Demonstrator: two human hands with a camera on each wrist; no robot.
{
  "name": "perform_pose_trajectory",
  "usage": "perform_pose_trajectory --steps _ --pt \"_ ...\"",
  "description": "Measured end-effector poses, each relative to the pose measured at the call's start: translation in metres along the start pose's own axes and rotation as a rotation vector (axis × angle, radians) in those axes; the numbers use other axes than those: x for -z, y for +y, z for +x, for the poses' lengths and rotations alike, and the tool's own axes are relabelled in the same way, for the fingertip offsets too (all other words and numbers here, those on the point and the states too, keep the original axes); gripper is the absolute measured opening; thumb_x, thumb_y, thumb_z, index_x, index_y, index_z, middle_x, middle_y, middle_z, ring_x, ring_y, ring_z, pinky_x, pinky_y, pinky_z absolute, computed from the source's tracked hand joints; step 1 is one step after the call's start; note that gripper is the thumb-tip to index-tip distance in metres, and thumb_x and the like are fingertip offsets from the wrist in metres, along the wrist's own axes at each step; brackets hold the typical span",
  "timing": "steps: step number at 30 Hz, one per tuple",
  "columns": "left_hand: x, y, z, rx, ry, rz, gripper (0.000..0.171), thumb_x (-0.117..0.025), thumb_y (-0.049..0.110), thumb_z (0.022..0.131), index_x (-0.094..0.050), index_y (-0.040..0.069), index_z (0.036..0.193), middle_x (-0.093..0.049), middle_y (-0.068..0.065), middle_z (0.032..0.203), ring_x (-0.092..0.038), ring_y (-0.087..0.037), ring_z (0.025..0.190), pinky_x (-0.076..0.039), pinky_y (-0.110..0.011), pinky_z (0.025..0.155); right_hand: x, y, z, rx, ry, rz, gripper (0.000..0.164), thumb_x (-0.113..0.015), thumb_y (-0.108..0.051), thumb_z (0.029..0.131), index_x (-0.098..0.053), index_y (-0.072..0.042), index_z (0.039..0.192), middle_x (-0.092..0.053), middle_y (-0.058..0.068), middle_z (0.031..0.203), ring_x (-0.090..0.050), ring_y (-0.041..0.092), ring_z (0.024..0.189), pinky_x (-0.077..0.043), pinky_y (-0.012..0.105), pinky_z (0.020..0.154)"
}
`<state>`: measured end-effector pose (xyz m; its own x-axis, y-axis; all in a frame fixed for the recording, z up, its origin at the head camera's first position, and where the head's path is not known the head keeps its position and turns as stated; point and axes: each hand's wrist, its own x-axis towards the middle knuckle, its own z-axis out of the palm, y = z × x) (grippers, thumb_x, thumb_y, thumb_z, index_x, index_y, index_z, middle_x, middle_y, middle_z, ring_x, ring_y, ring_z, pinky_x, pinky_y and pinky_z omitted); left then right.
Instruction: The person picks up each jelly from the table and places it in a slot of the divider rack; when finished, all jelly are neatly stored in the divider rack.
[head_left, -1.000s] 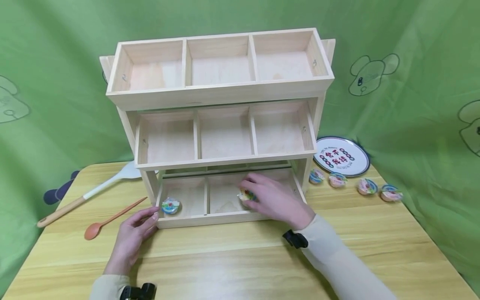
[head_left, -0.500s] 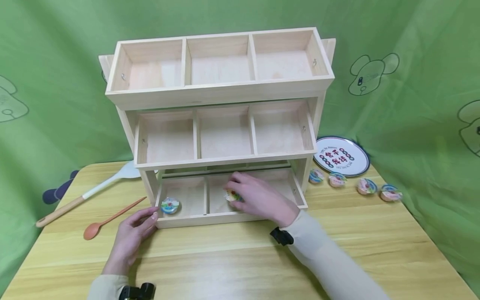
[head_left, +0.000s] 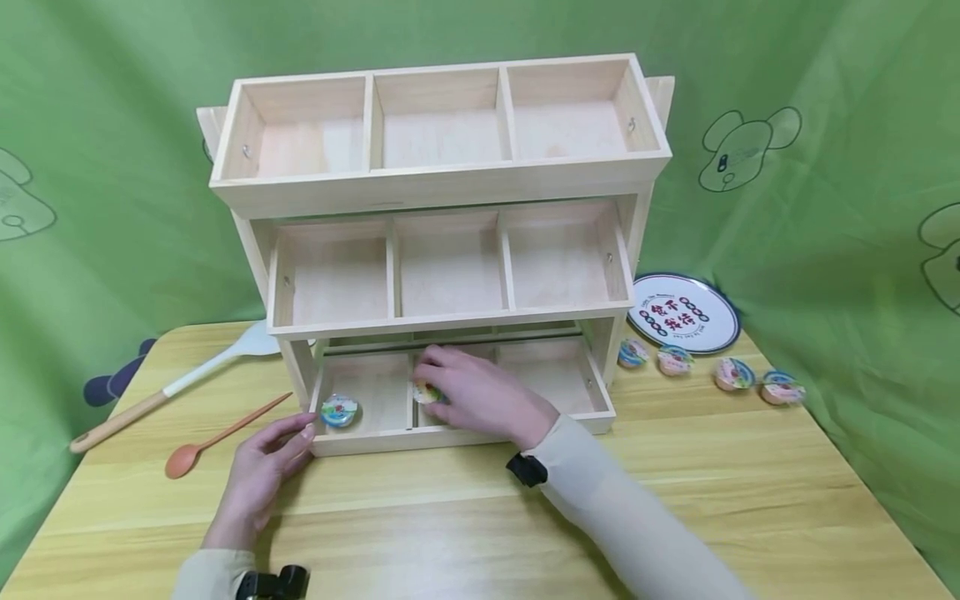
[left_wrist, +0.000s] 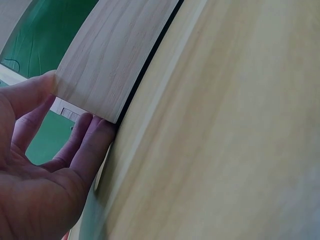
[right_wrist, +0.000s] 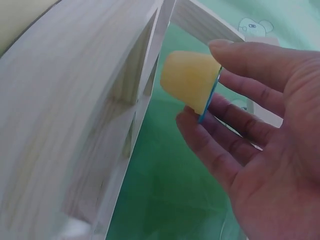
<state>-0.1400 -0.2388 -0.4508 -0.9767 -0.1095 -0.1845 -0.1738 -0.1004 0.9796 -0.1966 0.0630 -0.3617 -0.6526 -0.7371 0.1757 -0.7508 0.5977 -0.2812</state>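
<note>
My right hand (head_left: 480,392) pinches a yellow jelly cup (right_wrist: 190,77) by its lid edge between thumb and fingers. In the head view, hand and cup are over the middle compartment of the bottom wooden tray (head_left: 465,437), near its left divider. A second jelly cup (head_left: 340,411) lies in that tray's left compartment. My left hand (head_left: 262,471) holds the tray's front left corner; in the left wrist view the thumb is at the upper edge and the fingers at the lower edge of the front board (left_wrist: 117,55).
Two upper trays (head_left: 450,312) with three compartments each overhang the bottom one. At right are several jelly cups (head_left: 733,373) and a white plate (head_left: 686,312). At left lie a wood-handled spatula (head_left: 198,377) and an orange spoon (head_left: 183,460). Green cloth (head_left: 825,292) hangs behind.
My right hand has moved left with the jelly cup, across the middle compartment toward its left divider. The left hand has stayed at the tray's corner.
</note>
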Motion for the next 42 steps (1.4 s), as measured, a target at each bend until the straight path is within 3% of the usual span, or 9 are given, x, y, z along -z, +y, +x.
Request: perform_pose_trajectory --steps 15,25,32,42 --pt "0.001 -0.002 0.002 -0.005 -0.018 0.013 0.033 -0.069 0.006 0.092 -0.063 -0.004 0.123 -0.058 -0.007 0.118 -0.062 -0.016 0.106 -0.053 -0.03 0.095 -0.025 -0.014 0.036 0.081 -0.039 -0.096 0.037 -0.073 -0.018 0.089 -0.064 -0.012 0.124 -0.057 0.003 0.124 -0.055 0.017 0.113 -0.048 0.025 0.099" --pt "0.0 -0.002 0.001 -0.004 -0.008 0.007 0.038 -0.069 0.004 0.091 -0.059 -0.008 0.125 -0.061 -0.005 0.116 -0.063 -0.016 0.106 -0.054 -0.03 0.094 -0.046 -0.014 0.053 0.062 -0.102 -0.066 0.038 -0.071 -0.023 0.091 -0.063 -0.014 0.127 -0.057 0.003 0.128 -0.053 0.017 0.118 -0.045 0.027 0.104" --pt "0.003 -0.004 0.0 0.01 -0.008 -0.013 0.031 -0.069 0.003 0.091 -0.066 -0.001 0.121 -0.061 -0.005 0.117 -0.062 -0.017 0.107 -0.053 -0.031 0.095 -0.057 -0.013 0.058 0.042 -0.147 -0.056 0.037 -0.071 -0.022 0.091 -0.063 -0.014 0.127 -0.056 0.005 0.131 -0.053 0.019 0.12 -0.044 0.029 0.106" --pt "0.003 -0.001 0.003 0.023 -0.015 0.011 0.031 -0.069 0.006 0.092 -0.065 0.0 0.122 -0.058 -0.007 0.119 -0.062 -0.016 0.107 -0.052 -0.03 0.096 -0.067 -0.009 0.063 0.065 -0.117 -0.095 0.035 -0.074 -0.021 0.088 -0.066 -0.013 0.121 -0.06 0.001 0.117 -0.058 0.015 0.106 -0.049 0.024 0.098"
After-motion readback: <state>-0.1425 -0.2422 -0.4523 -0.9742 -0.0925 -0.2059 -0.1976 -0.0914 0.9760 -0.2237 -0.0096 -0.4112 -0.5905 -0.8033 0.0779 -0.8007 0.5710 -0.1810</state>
